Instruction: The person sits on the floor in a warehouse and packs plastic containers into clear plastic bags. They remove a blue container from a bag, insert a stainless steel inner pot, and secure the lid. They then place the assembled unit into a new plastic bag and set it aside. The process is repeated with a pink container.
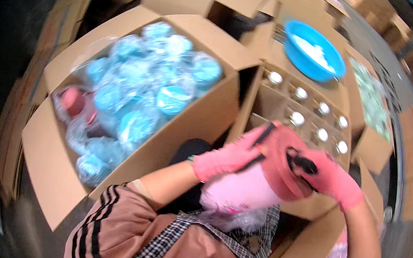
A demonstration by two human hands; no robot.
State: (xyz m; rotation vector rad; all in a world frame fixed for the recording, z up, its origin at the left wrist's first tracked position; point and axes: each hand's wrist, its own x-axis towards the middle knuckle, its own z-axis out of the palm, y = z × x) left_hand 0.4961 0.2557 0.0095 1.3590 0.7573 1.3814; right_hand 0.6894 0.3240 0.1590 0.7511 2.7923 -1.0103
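Note:
Between my hands, in front of my chest, tilts a pink jug-like container point(240, 189) with a printed pattern low on its side. Its darker pink top point(279, 157) faces right, and crumpled clear plastic film point(243, 220) hangs at its lower end. My left hand point(231, 158), in a pink glove with black on it, is closed around the upper side of the container. My right hand point(332, 177), gloved alike, grips the darker top at its round end, its black-tipped fingers at the rim. Motion blur hides the exact finger placement.
On the left stands an open carton point(209, 113) of plastic-wrapped blue pieces point(137, 71) and a few pink ones point(73, 101). A divided carton ahead holds several white-capped bottles point(296, 119). Beyond it sits a blue basin point(310, 64) with white contents. More cartons point(372, 148) crowd around.

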